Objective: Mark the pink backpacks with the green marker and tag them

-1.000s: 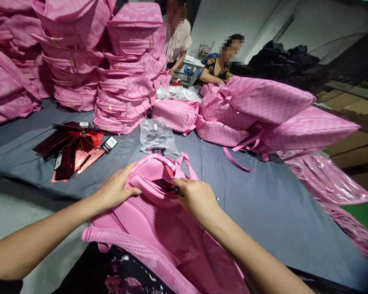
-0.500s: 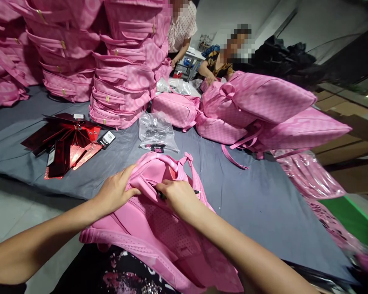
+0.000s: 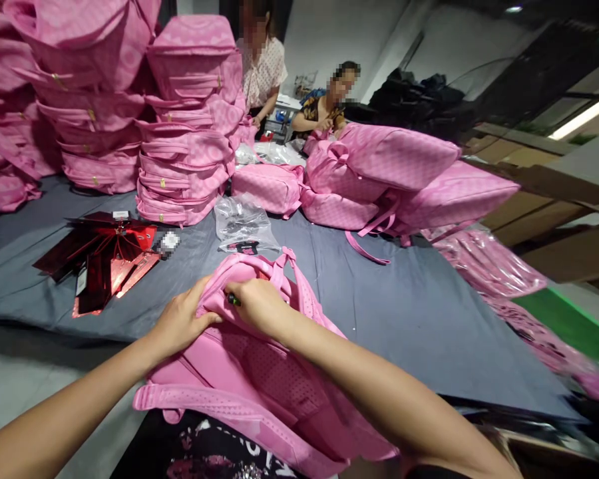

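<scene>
A pink backpack [image 3: 259, 392] lies tilted at the table's front edge, its dotted mesh side and strap facing me. My left hand [image 3: 182, 319] grips the top edge of the backpack, thumb on the near side and fingers behind. My right hand [image 3: 259, 303] is closed around a slim black tool [image 3: 233, 299], one end of which pokes out beside the fingers. That hand rests against the top of the backpack by the handle loop. The tool's exact kind is hidden by the fingers.
Stacked pink backpacks [image 3: 184, 153] stand at the left back, and more backpacks [image 3: 399, 159] lie at the right back. Red and black hang tags [image 3: 104, 259] and a clear plastic bag [image 3: 244, 223] lie on the grey cloth [image 3: 379, 319]. Two people work across the table.
My right hand has moved a little leftward along the top of the backpack with the black tool. My left hand keeps its grip. The view has shifted slightly.
</scene>
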The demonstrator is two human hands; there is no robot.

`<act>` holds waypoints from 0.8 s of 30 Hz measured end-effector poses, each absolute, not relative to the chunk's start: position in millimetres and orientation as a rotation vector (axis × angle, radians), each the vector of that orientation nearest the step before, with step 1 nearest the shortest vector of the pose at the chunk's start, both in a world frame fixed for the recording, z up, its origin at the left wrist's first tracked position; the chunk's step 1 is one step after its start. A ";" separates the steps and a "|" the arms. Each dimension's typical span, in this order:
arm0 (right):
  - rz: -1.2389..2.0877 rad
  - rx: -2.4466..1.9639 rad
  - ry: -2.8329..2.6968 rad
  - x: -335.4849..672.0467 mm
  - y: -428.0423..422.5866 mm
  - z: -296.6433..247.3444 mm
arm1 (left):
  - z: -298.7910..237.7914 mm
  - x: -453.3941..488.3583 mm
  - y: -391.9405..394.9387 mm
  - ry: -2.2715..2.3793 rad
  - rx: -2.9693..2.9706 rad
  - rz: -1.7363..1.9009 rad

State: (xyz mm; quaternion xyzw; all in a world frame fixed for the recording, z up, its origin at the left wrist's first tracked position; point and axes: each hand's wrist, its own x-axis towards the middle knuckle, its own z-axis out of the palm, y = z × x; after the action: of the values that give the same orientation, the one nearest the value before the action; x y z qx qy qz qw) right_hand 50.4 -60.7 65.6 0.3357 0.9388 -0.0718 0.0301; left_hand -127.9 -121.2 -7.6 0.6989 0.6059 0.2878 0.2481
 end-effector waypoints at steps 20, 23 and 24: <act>-1.472 1.869 2.160 235.2 -185.7 58.8 | 125.9 -74.3 -119.4 1.197 2.137 0.851; -1.252 1.968 2.448 239.7 -171.6 113.3 | 216.3 -81.4 -103.0 0.993 2.377 0.982; -1.074 1.970 2.602 235.6 -158.3 132.6 | 241.9 -89.1 -93.4 0.971 2.395 0.991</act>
State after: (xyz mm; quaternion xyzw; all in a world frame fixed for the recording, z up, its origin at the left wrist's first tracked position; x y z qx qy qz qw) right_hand 235.6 -158.3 132.6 0.5673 0.7491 -0.3093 -0.1466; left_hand -89.1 -93.4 241.9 0.8502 0.3448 0.3517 0.1859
